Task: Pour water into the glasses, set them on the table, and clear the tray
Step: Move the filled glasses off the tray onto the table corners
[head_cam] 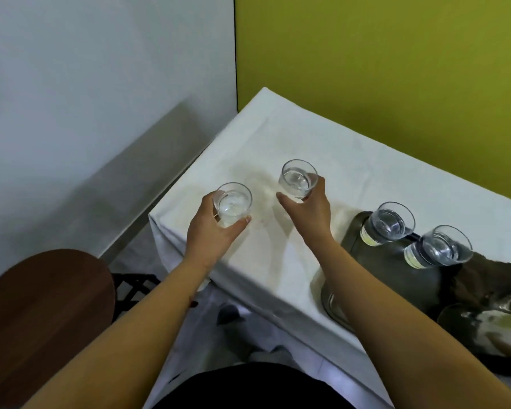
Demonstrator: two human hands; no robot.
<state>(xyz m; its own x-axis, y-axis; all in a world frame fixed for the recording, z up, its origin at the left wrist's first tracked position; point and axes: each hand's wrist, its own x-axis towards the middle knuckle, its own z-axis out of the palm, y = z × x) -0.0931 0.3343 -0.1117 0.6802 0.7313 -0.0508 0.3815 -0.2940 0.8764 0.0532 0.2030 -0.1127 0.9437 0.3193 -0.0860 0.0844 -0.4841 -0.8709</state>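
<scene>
My left hand (210, 231) grips a clear glass of water (233, 203) near the table's left corner. My right hand (309, 206) holds a second water glass (298, 180) a little farther back and to the right. Both glasses are upright over the white tablecloth (278, 137); I cannot tell whether their bases touch it. Two more filled glasses (391, 222) (443, 246) stand on the dark metal tray (396, 276) at the right.
A shiny metal vessel (484, 326) sits at the tray's near right end, partly cut off. A round brown stool (42, 305) stands at lower left. A yellow-green wall runs behind the table, a white wall to the left.
</scene>
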